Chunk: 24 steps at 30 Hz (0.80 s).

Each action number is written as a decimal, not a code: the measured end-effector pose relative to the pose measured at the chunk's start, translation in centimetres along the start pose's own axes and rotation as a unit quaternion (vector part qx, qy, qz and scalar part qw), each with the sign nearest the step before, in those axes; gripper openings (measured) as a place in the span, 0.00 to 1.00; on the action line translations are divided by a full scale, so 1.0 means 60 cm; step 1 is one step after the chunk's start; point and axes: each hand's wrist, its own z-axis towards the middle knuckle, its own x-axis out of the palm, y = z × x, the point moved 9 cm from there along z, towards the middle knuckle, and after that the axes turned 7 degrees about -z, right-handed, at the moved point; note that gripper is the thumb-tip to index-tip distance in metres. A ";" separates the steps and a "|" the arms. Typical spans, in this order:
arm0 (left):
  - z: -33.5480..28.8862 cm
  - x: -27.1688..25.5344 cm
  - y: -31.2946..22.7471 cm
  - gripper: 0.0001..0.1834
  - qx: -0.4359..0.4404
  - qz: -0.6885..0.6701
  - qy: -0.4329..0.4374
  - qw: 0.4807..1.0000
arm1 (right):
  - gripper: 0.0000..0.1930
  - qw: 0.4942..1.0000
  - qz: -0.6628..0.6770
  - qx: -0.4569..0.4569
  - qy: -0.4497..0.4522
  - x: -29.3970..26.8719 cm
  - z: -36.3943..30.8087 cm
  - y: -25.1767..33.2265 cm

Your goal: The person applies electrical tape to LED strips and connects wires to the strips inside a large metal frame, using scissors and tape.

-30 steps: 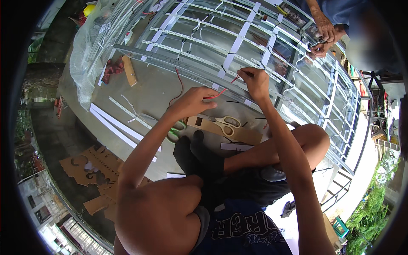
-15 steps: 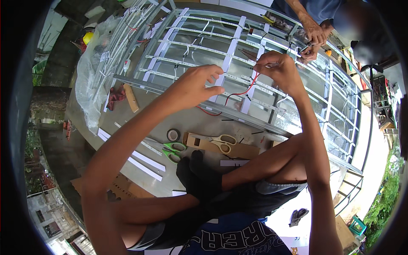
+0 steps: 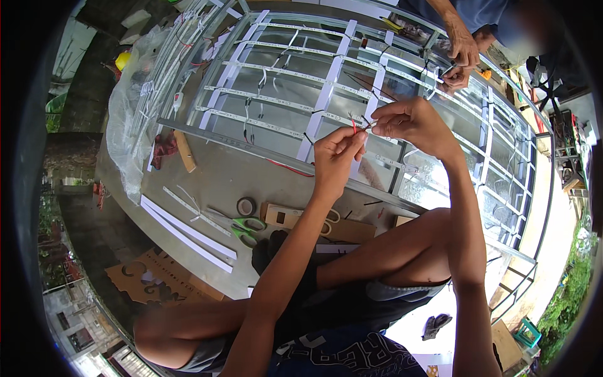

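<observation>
My left hand (image 3: pixel 338 157) is closed, thumb and fingertips pinching a thin red wire (image 3: pixel 353 125) whose end sticks up above them. Close beside it, my right hand (image 3: pixel 416 127) is also closed, its fingertips on dark wire ends at the same spot; exactly which strand each finger holds is too small to make out. Both hands hover over a metal frame (image 3: pixel 235 132) crossed by white bars and LED strips (image 3: pixel 274 127). Short dark and white leads hang from the strips.
Across the frame, another person's hands (image 3: pixel 463 53) work on a small part. Near my legs lie green-handled scissors (image 3: pixel 246 230), cream-handled scissors (image 3: pixel 331 221), black tape (image 3: pixel 246 206), cardboard (image 3: pixel 151 276) and white strips (image 3: pixel 188 234). Clear plastic wrap (image 3: pixel 125 144) lies left.
My left hand has moved right and gone from apart fingers to a pinch on the red wire. My right hand has come down slightly to meet it.
</observation>
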 end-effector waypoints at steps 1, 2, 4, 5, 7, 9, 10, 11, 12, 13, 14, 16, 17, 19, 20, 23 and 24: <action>-0.001 -0.003 0.000 0.05 -0.009 -0.034 -0.008 0.999 | 0.18 0.999 -0.045 -0.014 -0.002 -0.004 -0.007 0.005; -0.002 -0.008 0.003 0.05 -0.027 -0.065 -0.023 0.997 | 0.18 0.998 -0.028 -0.049 -0.002 -0.003 -0.013 0.016; -0.006 -0.008 0.001 0.04 -0.036 -0.088 -0.023 0.995 | 0.20 0.977 -0.108 -0.169 -0.065 -0.013 -0.031 0.057; -0.009 -0.008 0.000 0.04 -0.045 -0.099 -0.024 0.994 | 0.20 0.973 -0.095 -0.195 -0.077 -0.013 -0.038 0.067; -0.016 -0.005 -0.002 0.03 -0.059 -0.108 -0.025 0.992 | 0.18 0.967 -0.134 -0.198 -0.089 -0.010 -0.044 0.073; -0.024 -0.003 -0.004 0.04 -0.077 -0.113 -0.037 0.990 | 0.12 0.943 -0.189 -0.245 -0.125 -0.010 -0.055 0.093; -0.025 0.000 -0.009 0.04 -0.076 -0.113 -0.032 0.990 | 0.12 0.943 -0.183 -0.248 -0.125 -0.009 -0.056 0.096; -0.026 0.001 -0.015 0.04 -0.068 -0.110 -0.037 0.991 | 0.09 0.940 -0.201 -0.247 -0.123 -0.007 -0.058 0.099; -0.027 0.000 -0.018 0.03 -0.071 -0.104 -0.049 0.991 | 0.07 0.940 -0.230 -0.226 -0.110 -0.002 -0.056 0.095; -0.027 0.004 -0.025 0.03 -0.063 -0.107 -0.039 0.992 | 0.04 0.934 -0.244 -0.236 -0.114 -0.002 -0.061 0.101; -0.028 0.005 -0.032 0.03 -0.053 -0.084 -0.035 0.994 | 0.04 0.930 -0.235 -0.251 -0.131 -0.007 -0.067 0.108; -0.028 0.010 -0.037 0.04 -0.050 -0.066 -0.019 0.996 | 0.06 0.942 -0.233 -0.229 -0.084 0.000 -0.067 0.101; -0.028 0.005 -0.047 0.04 -0.015 -0.043 -0.029 0.999 | 0.05 0.948 -0.200 -0.238 -0.077 0.001 -0.069 0.104; -0.030 0.004 -0.061 0.04 0.030 0.000 -0.022 0.999 | 0.05 0.960 -0.150 -0.232 -0.042 0.006 -0.071 0.099; -0.032 0.002 -0.066 0.04 0.039 0.024 -0.017 0.999 | 0.05 0.967 -0.129 -0.217 -0.034 0.008 -0.070 0.094; -0.043 0.010 -0.096 0.05 0.114 0.129 0.017 0.985 | 0.07 0.972 -0.060 -0.215 -0.067 0.002 -0.072 0.089; -0.049 0.012 -0.114 0.06 0.159 0.196 0.014 0.968 | 0.07 0.970 -0.058 -0.219 -0.087 -0.001 -0.074 0.089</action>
